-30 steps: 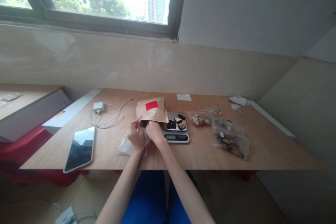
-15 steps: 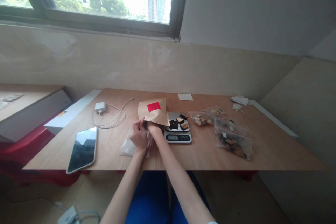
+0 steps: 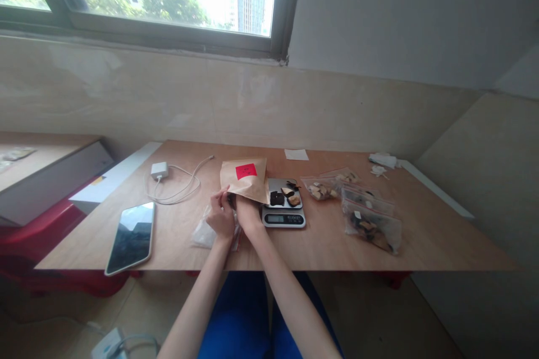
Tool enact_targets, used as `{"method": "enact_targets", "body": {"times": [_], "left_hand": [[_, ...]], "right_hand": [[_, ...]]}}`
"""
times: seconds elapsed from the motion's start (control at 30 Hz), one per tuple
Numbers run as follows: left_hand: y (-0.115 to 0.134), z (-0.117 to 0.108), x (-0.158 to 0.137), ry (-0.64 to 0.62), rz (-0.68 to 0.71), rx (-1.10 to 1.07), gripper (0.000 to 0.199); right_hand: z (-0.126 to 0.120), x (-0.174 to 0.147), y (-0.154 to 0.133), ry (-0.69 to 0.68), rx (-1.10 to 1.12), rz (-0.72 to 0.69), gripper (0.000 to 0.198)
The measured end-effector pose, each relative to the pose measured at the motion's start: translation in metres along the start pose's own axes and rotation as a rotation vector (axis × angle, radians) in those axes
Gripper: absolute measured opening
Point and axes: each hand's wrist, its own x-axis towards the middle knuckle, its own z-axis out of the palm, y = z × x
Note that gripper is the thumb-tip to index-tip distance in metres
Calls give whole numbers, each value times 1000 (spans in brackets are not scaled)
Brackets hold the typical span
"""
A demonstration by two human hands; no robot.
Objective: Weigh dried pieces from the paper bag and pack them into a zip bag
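A brown paper bag (image 3: 252, 189) with a red label (image 3: 246, 171) is tilted with its mouth toward me. My left hand (image 3: 221, 214) pinches the bag's left edge at the mouth. Inside the opening is my right hand (image 3: 247, 210); its fingers are hidden by the paper, so I cannot see what they do. Just right of the bag stands a white digital scale (image 3: 284, 220), with several dark and pale dried slices (image 3: 287, 194) on its metal plate. Beneath my left hand lies a clear plastic bag (image 3: 205, 233).
Zip bags of pale pieces (image 3: 320, 189) and dark slices (image 3: 371, 229) lie to the right. On the left are a tablet (image 3: 131, 237) and a white charger (image 3: 159, 170) with its cable. A white paper (image 3: 296, 155) and crumpled tissue (image 3: 379, 170) lie toward the back.
My right hand has shifted slightly left at the bag's mouth, showing a little more of its back. The left hand keeps its pinch. The whole view has moved slightly.
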Motion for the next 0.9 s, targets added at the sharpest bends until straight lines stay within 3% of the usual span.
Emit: {"method": "enact_targets", "body": {"times": [0.27,0.47,0.77,0.9], "left_hand": [[-1,2,1,-22,15,-7,29],[-1,3,2,-30,22,-33,28],[0,0,1,-65,5,-22,27],[1,0,2,-63,-8,-14,25]], "right_hand": [[-18,-13,-5,-72,-119,33,30],[-34,-33,-8,59,-107,17,24],[-63,-67,-2,208,253,-99,24],[-81,-82,6,309,394,-81,23]]}}
